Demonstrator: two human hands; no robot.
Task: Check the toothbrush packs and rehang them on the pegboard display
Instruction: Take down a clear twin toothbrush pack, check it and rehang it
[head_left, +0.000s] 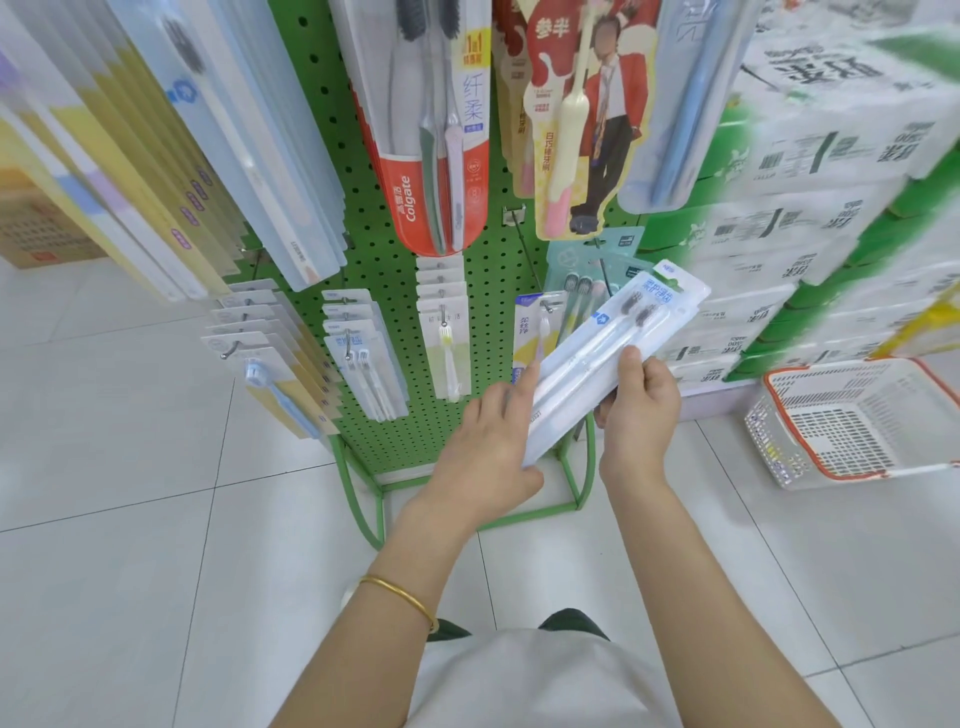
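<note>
A clear twin toothbrush pack (602, 358) with two white brushes and dark bristles lies slanted in front of the green pegboard (384, 260), its hang tab up and to the right. My left hand (488, 447) holds its lower end, index finger stretched along the left edge. My right hand (636, 410) grips its right edge, thumb on the front. Behind the pack, a hook carries another pack (530, 332). Rows of hanging toothbrush packs (358, 358) fill the lower pegs.
Larger packs, among them a red Colgate pack (441, 156), hang on the upper pegs. Stacked wrapped tissue bales (810, 218) rise at the right. A white basket with an orange rim (852, 421) sits on the tiled floor. The display's green frame (363, 499) stands on the floor.
</note>
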